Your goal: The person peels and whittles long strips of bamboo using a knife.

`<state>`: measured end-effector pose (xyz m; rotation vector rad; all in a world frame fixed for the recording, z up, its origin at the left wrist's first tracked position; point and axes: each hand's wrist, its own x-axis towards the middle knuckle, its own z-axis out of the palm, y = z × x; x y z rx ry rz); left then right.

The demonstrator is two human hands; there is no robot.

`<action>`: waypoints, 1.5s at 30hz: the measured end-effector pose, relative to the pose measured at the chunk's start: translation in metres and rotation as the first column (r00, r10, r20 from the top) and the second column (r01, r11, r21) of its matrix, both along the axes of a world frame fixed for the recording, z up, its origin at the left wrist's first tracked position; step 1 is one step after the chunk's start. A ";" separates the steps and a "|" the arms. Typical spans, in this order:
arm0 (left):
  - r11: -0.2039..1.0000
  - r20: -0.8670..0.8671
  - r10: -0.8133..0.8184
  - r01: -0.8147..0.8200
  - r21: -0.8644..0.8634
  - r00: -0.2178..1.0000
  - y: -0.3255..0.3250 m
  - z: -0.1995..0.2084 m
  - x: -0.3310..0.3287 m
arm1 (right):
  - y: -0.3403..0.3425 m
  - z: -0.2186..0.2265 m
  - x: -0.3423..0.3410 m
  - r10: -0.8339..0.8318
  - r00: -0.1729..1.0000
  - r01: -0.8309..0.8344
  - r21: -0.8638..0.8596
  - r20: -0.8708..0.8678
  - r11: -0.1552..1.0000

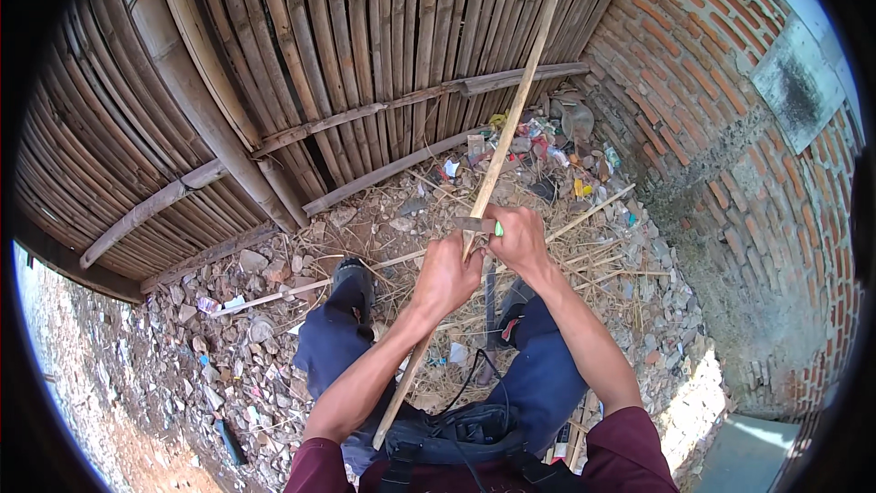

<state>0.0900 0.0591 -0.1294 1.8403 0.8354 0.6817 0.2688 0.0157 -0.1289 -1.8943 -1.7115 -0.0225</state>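
Observation:
My left hand is closed round a long, pale bamboo strip. The strip slants from beside my waist up and away to the right, its far end in front of the slatted wall. In my right hand is a knife with a green handle, mostly covered by my fingers. Its blade lies across the strip just beyond my left hand. Both hands are close together above the ground between my knees. Whether the blade cuts into the strip cannot be seen.
A bamboo slat wall rises ahead and a brick wall stands at right. Litter is heaped in their corner. Another thin bamboo strip lies over the straw and stones. A dark bottle-shaped object lies at lower left.

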 end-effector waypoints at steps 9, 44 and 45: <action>0.998 0.043 0.009 -0.012 0.069 0.999 -0.004 0.015 -0.007 | 0.007 0.001 -0.001 -0.094 0.996 0.093 0.124 0.006 0.988; 0.978 -0.379 -0.070 0.138 0.155 0.923 -0.135 0.001 -0.140 | -0.032 0.014 0.157 -0.484 0.772 0.578 0.139 -0.412 0.804; 0.987 -0.399 -0.098 0.139 0.075 0.912 -0.139 -0.001 -0.146 | -0.036 0.003 0.169 -0.559 0.708 0.643 0.069 -0.431 0.763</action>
